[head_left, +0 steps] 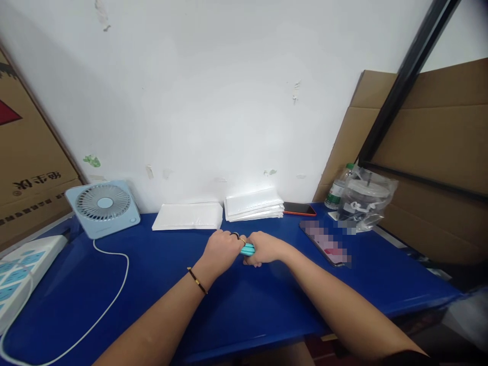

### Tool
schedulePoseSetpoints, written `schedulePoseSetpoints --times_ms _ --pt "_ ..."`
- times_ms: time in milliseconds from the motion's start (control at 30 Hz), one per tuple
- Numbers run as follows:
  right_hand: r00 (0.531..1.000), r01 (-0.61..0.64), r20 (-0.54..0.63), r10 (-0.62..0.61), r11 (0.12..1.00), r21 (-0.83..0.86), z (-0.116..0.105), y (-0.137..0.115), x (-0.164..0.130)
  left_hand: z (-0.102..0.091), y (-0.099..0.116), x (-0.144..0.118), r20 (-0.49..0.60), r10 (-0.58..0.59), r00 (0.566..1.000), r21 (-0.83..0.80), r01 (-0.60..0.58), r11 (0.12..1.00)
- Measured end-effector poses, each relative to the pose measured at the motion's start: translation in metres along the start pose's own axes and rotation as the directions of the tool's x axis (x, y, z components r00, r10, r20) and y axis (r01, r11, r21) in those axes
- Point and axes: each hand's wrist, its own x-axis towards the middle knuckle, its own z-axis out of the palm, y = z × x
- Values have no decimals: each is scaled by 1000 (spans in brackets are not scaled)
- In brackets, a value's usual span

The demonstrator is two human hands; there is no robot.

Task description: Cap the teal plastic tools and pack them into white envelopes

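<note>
Both hands meet over the middle of the blue table (pixel 160 284), closed around a small teal object (pixel 247 249) with ridged or layered edges. Most of it is covered by fingers, so its kind does not show. My left hand (pixel 224 250), with rings and a bracelet at the wrist, wraps its left end. From the other side my right hand (pixel 269 247) grips it, thumb below and fingers over the top. Just behind the hands, against the wall, lie a flat white stack (pixel 186 216) and a second stack of white, shiny flat packets (pixel 253 204).
At left stand a light blue fan (pixel 102 206) with a white cable (pixel 124 274) and a power strip (pixel 28 272). Two phones, a red-edged one (pixel 300 209) and a lit one (pixel 324 243), lie right. Beyond are a bottle (pixel 337 190), a bagged cup (pixel 362 198) and cardboard (pixel 434 168).
</note>
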Motion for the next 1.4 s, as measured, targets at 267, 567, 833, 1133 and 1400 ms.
schedulePoseSetpoints --times_ms 267,567,833,1133,1400 --pt "936 -176 -332 112 970 -168 17 5 5 -19 -33 -3 -219 -287 932 -813 -12 582" --pt "914 -189 -385 129 974 -121 18 15 5 7 -54 6 -247 -366 897 -754 59 654" --pt "891 -181 -419 175 983 25 4 44 4 21 -129 -7 -170 -325 930 146 350 925" --pt "850 -209 -491 192 978 20 -7 55 -4 -1 -127 7 -79 -172 982 178 183 967" --pt "853 -234 -489 181 971 -48 -9 59 -5 9 -154 13 68 -207 976 142 196 970"
